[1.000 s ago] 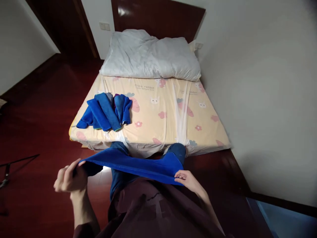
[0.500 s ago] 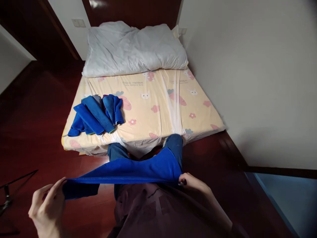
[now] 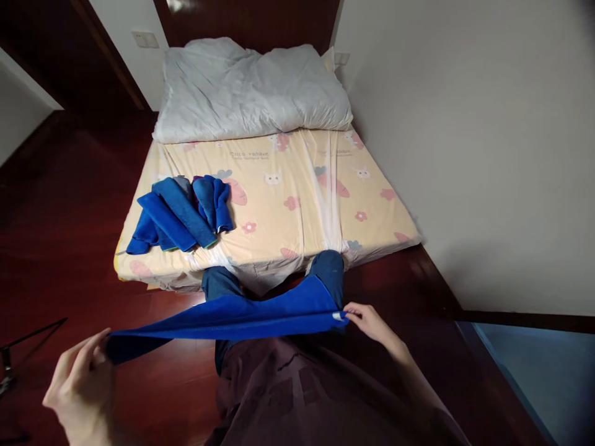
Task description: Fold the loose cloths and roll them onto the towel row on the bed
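Note:
A bright blue towel point(image 3: 260, 319) is stretched lengthwise across my lap, folded over along its length. My left hand point(image 3: 81, 378) pinches its left end between thumb and fingers. At the other end, my right hand point(image 3: 367, 319) grips a corner beside a small white label. The towel's middle sags a little over my knees. Ahead on the bed, at its near left, lies a pile of rolled or folded towels point(image 3: 179, 214) in blue shades, with some grey among them.
The low bed point(image 3: 297, 204) has a yellow rabbit-and-carrot sheet. A pale quilt point(image 3: 251, 93) lies bunched at its far end. White wall point(image 3: 478, 155) runs along the right. A thin black stand point(image 3: 32, 334) is on the dark red floor at left.
My right hand has moved up and slightly right, bringing the towel's edge over and the white label into view. My left hand has shifted a little left, drawing the towel longer.

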`<state>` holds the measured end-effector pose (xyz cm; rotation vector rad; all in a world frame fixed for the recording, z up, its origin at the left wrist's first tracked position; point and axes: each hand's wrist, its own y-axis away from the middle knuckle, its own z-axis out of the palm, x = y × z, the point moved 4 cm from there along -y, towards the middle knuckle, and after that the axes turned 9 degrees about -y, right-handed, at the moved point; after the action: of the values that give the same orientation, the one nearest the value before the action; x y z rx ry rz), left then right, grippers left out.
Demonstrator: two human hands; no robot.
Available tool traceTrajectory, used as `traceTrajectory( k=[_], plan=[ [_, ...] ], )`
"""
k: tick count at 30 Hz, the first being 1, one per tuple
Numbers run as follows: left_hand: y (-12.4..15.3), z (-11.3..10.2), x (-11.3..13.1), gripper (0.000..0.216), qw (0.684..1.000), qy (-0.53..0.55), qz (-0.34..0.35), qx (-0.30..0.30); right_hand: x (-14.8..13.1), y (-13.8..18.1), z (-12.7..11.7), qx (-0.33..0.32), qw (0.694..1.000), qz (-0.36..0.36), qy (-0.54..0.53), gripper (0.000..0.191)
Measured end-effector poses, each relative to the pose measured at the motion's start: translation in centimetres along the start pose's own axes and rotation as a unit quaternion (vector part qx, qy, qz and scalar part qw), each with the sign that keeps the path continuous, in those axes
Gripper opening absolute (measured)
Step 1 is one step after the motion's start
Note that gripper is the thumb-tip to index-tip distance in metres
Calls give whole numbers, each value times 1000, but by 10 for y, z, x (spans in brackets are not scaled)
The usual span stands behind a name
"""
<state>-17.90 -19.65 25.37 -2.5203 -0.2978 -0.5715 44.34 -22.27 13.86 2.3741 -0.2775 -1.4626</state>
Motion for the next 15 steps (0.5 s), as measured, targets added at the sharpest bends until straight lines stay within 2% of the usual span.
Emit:
traceTrajectory(
  k=[3,5,8,11,15],
  plan=[
    [-28,6,11,56,996,-51,48,57,-19,-16,-57,124,989,-72,32,29],
    [-53,14,23,41,995,-19,93,43,-40,-27,-100,196,971,-121,68,26],
    [-91,24,53,23,985,25,171,-18,-76,-44,-164,313,931,-153,111,17],
    [-127,30,93,29,965,48,251,-63,-113,-59,-216,387,900,-162,120,18],
    [-168,38,139,38,945,43,323,-17,-153,-70,-263,430,876,-190,107,25]
  ],
)
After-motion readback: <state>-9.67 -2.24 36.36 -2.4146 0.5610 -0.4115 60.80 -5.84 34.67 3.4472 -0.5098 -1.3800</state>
